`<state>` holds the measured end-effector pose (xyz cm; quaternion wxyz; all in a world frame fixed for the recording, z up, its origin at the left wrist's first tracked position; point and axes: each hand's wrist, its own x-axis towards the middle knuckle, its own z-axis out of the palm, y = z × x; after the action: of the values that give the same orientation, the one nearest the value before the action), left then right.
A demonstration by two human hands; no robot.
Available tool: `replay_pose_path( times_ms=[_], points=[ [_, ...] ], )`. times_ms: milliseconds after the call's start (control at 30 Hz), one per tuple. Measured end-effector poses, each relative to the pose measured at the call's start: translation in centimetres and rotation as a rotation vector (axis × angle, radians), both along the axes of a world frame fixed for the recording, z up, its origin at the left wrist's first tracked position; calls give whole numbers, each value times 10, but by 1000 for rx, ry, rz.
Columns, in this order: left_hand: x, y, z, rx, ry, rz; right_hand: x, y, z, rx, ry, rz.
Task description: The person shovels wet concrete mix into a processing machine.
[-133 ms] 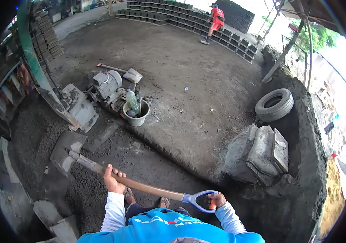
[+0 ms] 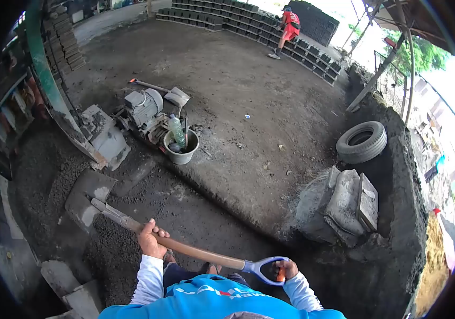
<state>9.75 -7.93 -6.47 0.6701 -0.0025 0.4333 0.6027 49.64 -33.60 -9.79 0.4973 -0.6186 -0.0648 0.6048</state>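
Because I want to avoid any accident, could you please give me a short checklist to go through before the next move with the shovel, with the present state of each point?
1. Left hand gripping the shovel shaft: ok, fingers wrapped around it.
2. Right hand on the orange grip: ok, closed around it.
3. Shovel blade loaded: cannot tell; no clear heap shows on it.
4. Bucket clear of the shovel: ok, it stands apart, beyond the shaft.
5. Person in red out of reach: ok, far across the yard.
6. Feet firmly placed: cannot tell, mostly hidden.
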Motion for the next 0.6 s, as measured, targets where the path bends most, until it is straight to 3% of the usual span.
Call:
replay_pose_path(
  times_ms=[67, 133, 267, 300, 467, 600],
  points=[
    [-6, 0, -5, -47, -5, -41, -22, 0, 22, -31, 14, -80],
    [-21, 8, 9, -29, -16, -52, -20, -15, -28, 29, 124, -29],
    [-60, 44, -2, 49, -34, -66, -51, 24, -40, 25, 140, -35],
    [-84, 55, 4, 59, -15, -74, -66, 27, -69, 58, 231, -51],
    [-183, 148, -33, 85, -29, -89, -197, 134, -2, -71, 72, 13],
    [-289, 228, -37, 160, 84, -99, -286, 202, 3, 84, 248, 232]
  ],
)
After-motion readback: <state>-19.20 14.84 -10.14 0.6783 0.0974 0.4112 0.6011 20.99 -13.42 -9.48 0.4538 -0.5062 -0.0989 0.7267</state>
